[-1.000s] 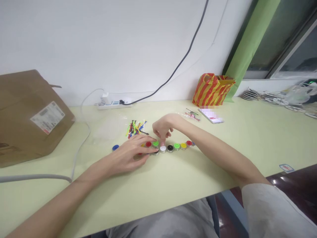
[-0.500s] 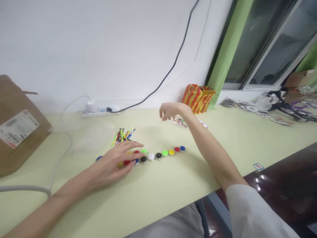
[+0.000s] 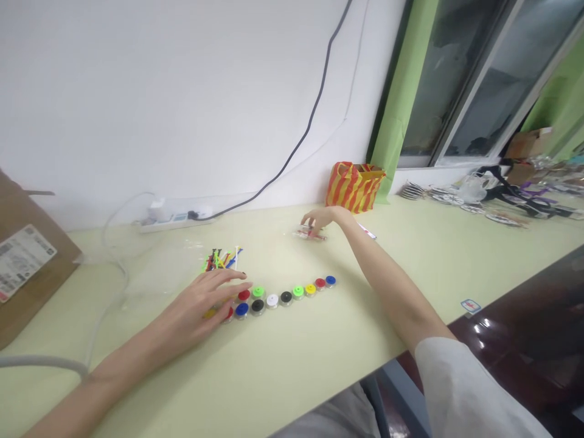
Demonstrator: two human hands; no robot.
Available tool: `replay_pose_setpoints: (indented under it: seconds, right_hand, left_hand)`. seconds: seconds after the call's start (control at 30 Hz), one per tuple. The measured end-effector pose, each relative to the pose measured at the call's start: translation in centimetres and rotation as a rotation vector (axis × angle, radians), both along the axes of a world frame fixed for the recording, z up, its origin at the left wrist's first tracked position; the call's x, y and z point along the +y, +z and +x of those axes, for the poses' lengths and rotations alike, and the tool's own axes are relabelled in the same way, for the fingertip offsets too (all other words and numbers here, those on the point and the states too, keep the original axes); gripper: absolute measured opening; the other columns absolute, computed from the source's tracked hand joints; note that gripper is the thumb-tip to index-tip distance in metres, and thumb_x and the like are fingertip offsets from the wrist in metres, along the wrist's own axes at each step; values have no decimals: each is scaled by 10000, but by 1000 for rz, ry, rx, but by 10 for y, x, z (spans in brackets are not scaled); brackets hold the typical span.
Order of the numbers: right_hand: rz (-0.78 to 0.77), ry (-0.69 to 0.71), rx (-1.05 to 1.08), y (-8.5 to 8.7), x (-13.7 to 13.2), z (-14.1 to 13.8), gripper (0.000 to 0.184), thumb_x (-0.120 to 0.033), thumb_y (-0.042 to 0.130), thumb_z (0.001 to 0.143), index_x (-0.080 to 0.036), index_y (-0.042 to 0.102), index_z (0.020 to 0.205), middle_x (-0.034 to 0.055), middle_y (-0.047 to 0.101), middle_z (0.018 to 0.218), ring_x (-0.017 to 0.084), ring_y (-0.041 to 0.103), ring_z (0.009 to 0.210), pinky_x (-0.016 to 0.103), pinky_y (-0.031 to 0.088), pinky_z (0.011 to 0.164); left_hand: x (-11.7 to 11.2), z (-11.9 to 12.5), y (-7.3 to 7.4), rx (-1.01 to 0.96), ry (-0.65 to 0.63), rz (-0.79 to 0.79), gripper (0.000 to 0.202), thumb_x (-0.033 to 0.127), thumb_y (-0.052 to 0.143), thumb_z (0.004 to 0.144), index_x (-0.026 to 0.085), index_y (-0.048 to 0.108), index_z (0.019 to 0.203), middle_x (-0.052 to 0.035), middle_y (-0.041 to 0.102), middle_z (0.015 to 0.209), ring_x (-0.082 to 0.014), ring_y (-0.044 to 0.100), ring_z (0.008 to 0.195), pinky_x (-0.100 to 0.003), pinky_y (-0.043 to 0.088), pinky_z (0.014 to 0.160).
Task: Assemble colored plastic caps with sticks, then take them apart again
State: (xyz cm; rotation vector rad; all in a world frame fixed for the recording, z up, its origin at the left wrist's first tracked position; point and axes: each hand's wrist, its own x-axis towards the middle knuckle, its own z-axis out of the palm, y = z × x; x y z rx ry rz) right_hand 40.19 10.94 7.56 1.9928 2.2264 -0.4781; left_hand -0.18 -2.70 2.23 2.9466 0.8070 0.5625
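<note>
My left hand [image 3: 194, 307] lies with its fingers spread over the left end of two rows of small round clear containers with coloured caps. It covers several of them. Uncovered are a blue cap [image 3: 241, 310], a white cap [image 3: 272, 300] and others in black, green, yellow and red. Just beyond my left fingertips is a pile of coloured plastic sticks [image 3: 222, 259]. Farther back, my right hand [image 3: 322, 219] bends down with fingers curled onto a clear plastic packet [image 3: 314, 235] that has thin red and dark pieces inside.
A red-and-yellow striped bag [image 3: 353, 185] stands against the wall. On the left are a cardboard box [image 3: 34, 255], a power strip [image 3: 176, 222] and clear plastic film [image 3: 168, 267]. Wheel-like discs [image 3: 447, 194] and other items lie far right. A small card [image 3: 471, 305] is near the front edge.
My right hand has come down from above the table onto the plastic packet, which has shifted slightly left. My left hand has slid a little left, uncovering more of the caps. The view has shifted somewhat.
</note>
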Motion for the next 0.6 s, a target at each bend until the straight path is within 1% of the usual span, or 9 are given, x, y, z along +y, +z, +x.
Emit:
replay_pose_setpoints:
  seconds: [0.1, 0.17, 0.27, 0.3, 0.37, 0.4, 0.43, 0.53, 0.6]
  right_hand:
    - [41, -76, -3, 4, 4, 9, 829, -520, 866, 734, -266, 569, 1465, 135, 588, 1486, 326, 617, 1276, 369, 528, 972]
    - [19, -149, -26, 1, 4, 13, 870, -526, 896, 687, -182, 592, 1426, 191, 679, 1332, 367, 668, 1177, 430, 551, 920]
    - [-56, -188, -20, -11, 3, 17, 901, -440, 951, 626, -141, 600, 1400, 143, 771, 1007, 307, 744, 916, 398, 581, 810]
    - [-60, -181, -7, -16, 4, 17, 914, -399, 955, 633, -151, 576, 1426, 123, 771, 980, 279, 746, 877, 371, 583, 792]
    - [-28, -155, 26, -25, 7, 16, 931, -330, 939, 679, -196, 507, 1493, 109, 756, 1069, 237, 739, 882, 330, 585, 790]
    - [-2, -143, 42, -29, 9, 15, 894, -311, 916, 720, -220, 493, 1502, 108, 738, 1140, 225, 732, 910, 323, 587, 805]
    - [24, -134, 54, -32, 12, 15, 791, -315, 873, 785, -232, 509, 1482, 108, 711, 1209, 219, 720, 954, 334, 590, 834]
    - [99, -139, 69, -39, 20, 14, 412, -356, 684, 973, -201, 607, 1347, 111, 641, 1318, 230, 669, 1087, 420, 584, 926]
    - [142, -159, 71, -43, 25, 13, 349, -371, 622, 1013, -180, 627, 1306, 113, 625, 1333, 239, 652, 1122, 455, 578, 943]
  left_hand:
    - [1, -1, -1, 4, 8, 7, 368, 230, 461, 1010, 342, 697, 1268, -37, 614, 1422, -264, 577, 1292, -402, 500, 1042]
    - [2, -1, -1, 15, 12, 13, 372, 235, 452, 1017, 342, 694, 1278, -38, 608, 1427, -267, 572, 1295, -409, 496, 1042]
    - [2, -1, -2, 26, 15, 12, 371, 243, 444, 1023, 337, 689, 1285, -42, 599, 1437, -270, 564, 1303, -414, 492, 1045]
    - [3, -2, -2, 25, 17, 12, 369, 247, 445, 1023, 336, 689, 1285, -43, 600, 1437, -271, 565, 1302, -413, 494, 1043]
    - [3, -2, -3, 21, 22, 12, 368, 255, 449, 1022, 339, 689, 1288, -42, 602, 1438, -273, 570, 1299, -413, 499, 1037]
    - [3, -3, -4, 17, 25, 12, 369, 261, 451, 1023, 343, 687, 1293, -41, 604, 1437, -274, 573, 1297, -414, 500, 1036]
    - [3, -3, -4, 11, 28, 13, 372, 265, 450, 1024, 348, 683, 1301, -41, 606, 1437, -275, 575, 1297, -416, 500, 1038]
    - [3, -3, -4, -9, 40, 10, 383, 275, 443, 1029, 363, 674, 1321, -38, 617, 1430, -273, 582, 1297, -419, 498, 1047]
    - [2, -1, -3, -20, 43, 8, 380, 282, 438, 1032, 362, 678, 1316, -37, 629, 1418, -270, 590, 1288, -420, 497, 1049]
